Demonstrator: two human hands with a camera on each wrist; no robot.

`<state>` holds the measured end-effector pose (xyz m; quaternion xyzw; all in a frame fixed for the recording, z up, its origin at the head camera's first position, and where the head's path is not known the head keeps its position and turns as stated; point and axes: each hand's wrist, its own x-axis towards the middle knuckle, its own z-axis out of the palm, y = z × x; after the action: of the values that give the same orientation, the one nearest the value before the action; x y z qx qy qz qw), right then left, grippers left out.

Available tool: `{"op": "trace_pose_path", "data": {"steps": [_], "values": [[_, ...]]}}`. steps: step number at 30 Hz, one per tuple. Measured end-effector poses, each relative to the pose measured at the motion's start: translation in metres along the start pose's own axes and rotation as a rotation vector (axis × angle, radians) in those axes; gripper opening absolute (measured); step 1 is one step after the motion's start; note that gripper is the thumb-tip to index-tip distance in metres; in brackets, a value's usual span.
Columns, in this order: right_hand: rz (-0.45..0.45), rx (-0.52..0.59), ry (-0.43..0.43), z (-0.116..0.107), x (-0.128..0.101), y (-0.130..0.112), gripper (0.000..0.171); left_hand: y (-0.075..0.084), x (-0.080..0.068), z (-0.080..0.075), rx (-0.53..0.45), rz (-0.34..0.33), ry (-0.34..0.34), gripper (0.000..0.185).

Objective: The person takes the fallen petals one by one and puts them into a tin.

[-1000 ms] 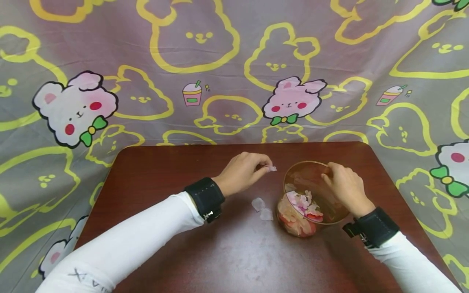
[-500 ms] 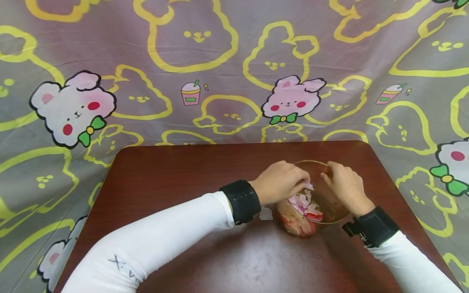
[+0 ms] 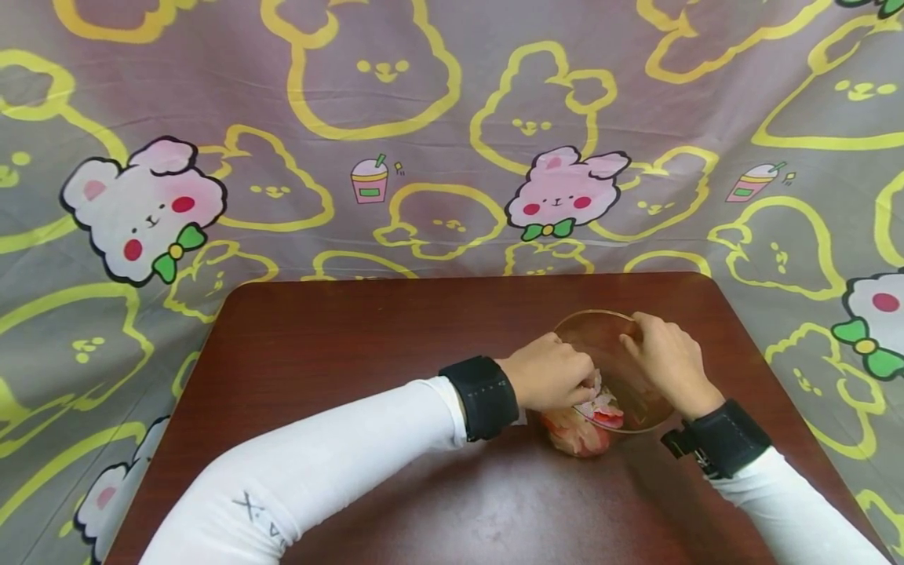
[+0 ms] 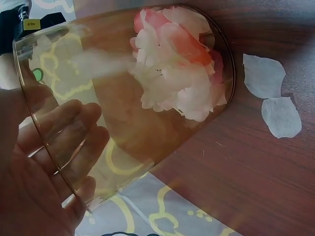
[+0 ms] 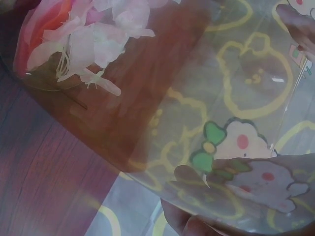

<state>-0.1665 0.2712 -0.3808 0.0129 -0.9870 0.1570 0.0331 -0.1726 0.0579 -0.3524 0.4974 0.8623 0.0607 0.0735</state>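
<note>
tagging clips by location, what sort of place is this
Probably a home or makeshift recording corner, not a workshop: a small brown table stands against a draped cartoon bunny cloth, and the only work on it is a clear cup of pink petals.

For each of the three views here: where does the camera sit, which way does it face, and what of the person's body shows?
Head: above, facing forward and down at the table; both white sleeves, left hand in the glass cup, right hand on its rim.
Left wrist: beside the cup, through its wall; fingers, loose petals.
Right wrist: close against the cup; only fingertips.
Shared: cup and petals inside.
</note>
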Motion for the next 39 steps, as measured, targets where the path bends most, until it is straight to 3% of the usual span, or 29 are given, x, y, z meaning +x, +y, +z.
{"op": "trace_pose_path", "data": {"steps": [2,5,10,15,20,28,34,39], "values": [[0.0,-0.001,0.004,0.0,0.0,0.0,0.017,0.0,0.0,0.0,-0.028,0.0,-0.009,0.022],[-0.006,0.0,0.006,0.001,-0.001,0.001,0.017,-0.001,0.0,-0.002,-0.073,0.004,0.034,0.02],[-0.007,-0.003,0.01,0.0,0.0,0.001,0.016,-0.011,-0.003,-0.008,-0.16,-0.012,0.215,0.019],[0.004,-0.011,0.007,0.0,0.001,-0.001,0.016,-0.027,-0.015,-0.015,-0.28,-0.108,0.377,0.017],[0.006,-0.015,-0.001,-0.001,0.002,-0.001,0.015,-0.047,-0.03,-0.014,-0.412,-0.219,0.46,0.017],[0.006,-0.014,0.004,0.0,-0.001,0.0,0.016,-0.069,-0.054,0.009,-0.457,-0.346,0.423,0.015],[0.007,-0.012,0.003,0.0,-0.002,-0.001,0.014,-0.078,-0.072,0.046,-0.429,-0.375,0.365,0.015],[0.007,-0.015,0.002,0.001,-0.001,-0.003,0.015,-0.078,-0.079,0.074,-0.37,-0.35,0.311,0.013]]}}
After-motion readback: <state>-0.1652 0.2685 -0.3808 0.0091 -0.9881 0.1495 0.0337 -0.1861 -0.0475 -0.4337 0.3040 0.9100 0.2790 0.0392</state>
